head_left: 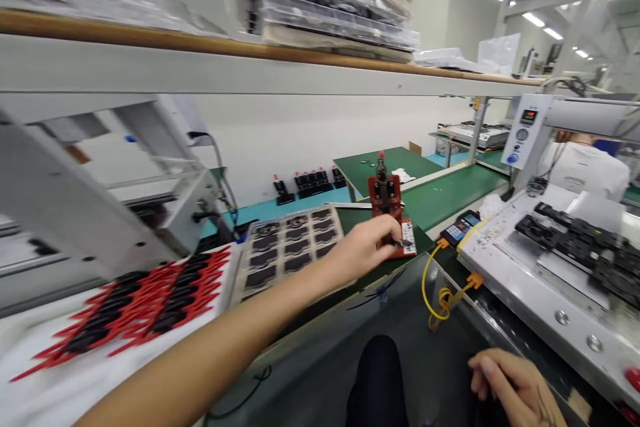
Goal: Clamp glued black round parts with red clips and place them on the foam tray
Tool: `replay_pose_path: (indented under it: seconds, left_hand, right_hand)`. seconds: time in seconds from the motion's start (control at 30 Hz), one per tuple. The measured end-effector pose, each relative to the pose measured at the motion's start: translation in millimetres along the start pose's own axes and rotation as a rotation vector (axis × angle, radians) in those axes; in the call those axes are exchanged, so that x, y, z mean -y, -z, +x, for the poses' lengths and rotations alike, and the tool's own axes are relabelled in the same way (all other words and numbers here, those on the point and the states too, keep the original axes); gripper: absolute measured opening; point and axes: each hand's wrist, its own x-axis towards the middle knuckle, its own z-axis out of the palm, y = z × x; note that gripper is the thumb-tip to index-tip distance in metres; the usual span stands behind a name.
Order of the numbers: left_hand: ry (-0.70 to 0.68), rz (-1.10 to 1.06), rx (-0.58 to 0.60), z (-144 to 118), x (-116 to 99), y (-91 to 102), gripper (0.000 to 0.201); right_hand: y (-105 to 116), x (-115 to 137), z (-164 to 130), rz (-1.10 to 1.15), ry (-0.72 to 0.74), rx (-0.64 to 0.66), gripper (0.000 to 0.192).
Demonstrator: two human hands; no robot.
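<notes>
**Red press jig under the left hand**

Red-painted metal, the small toggle-press jig [389,208] stands on the green bench, far centre. The left hand [367,248] closes its fingers at the jig's base plate, seemingly pinching a small dark part there; blur hides the contact. Rigid and heavy-looking, the jig is best taken by its base. The right hand [515,387] rests near, loosely curled, holding nothing.
</notes>
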Motion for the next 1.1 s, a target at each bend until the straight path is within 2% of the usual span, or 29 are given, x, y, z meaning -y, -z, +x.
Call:
replay_pose_path:
  seconds: [0.03, 0.1, 0.17, 0.23, 0.33, 0.4, 0.6, 0.67, 0.73, 0.83, 0.87, 0.93, 0.97, 1.1]
  left_hand:
    - [-0.158, -0.023, 0.008, 0, -24, -10.5, 0.01]
    - [-0.552, 0.022, -0.079, 4, -68, -29.6, 0.017]
    - [-0.792, 0.053, -0.154, 11, -105, -45.4, 0.02]
    - [-0.888, 0.048, -0.163, 21, -132, -58.0, 0.022]
    - [-0.967, 0.042, -0.157, 36, -155, -72.9, 0.026]
    - [-0.991, 0.033, -0.149, 47, -164, -82.0, 0.027]
    - [-1.07, -0.054, -0.109, 75, -192, -113.3, 0.025]
    - [-1.083, -0.108, -0.061, 85, -203, -124.8, 0.022]
    - [-1.039, -0.177, 0.017, 101, -212, -135.8, 0.013]
    - [-0.849, -0.302, 0.167, 141, -225, -153.6, 0.046]
    - [-0.775, -0.332, 0.215, 159, -230, -161.0, 0.05]
    - [-0.636, -0.301, 0.292, 199, -243, -179.2, 0.037]
    - [-0.61, -0.271, 0.309, 220, -251, -189.9, 0.033]
    - [-0.578, -0.147, 0.427, 284, -283, -233.1, 0.04]
  right_hand:
    - [7, 17, 1, -0.002, 0.049, -0.077, 0.049]
    - [19, 45, 4, 0.048, 0.149, -0.221, 0.039]
    - [31, 65, 8, 0.09, 0.256, -0.29, 0.052]
    - [42, 75, 9, 0.069, 0.328, -0.291, 0.063]
    - [60, 79, 6, 0.003, 0.35, -0.314, 0.047]
    - [72, 78, 0, -0.018, 0.336, -0.349, 0.039]
    - [108, 77, -21, 0.004, 0.208, -0.392, 0.037]
    - [124, 75, -29, -0.011, 0.151, -0.434, 0.037]
    - [144, 70, -39, -0.05, 0.108, -0.51, 0.038]
    - [178, 56, -58, -0.134, 0.082, -0.7, 0.041]
    - [189, 52, -66, -0.165, 0.079, -0.766, 0.041]
    - [209, 46, -80, -0.212, 0.079, -0.87, 0.041]
    - [216, 45, -87, -0.225, 0.075, -0.903, 0.042]
    - [229, 48, -115, -0.248, 0.035, -0.956, 0.044]
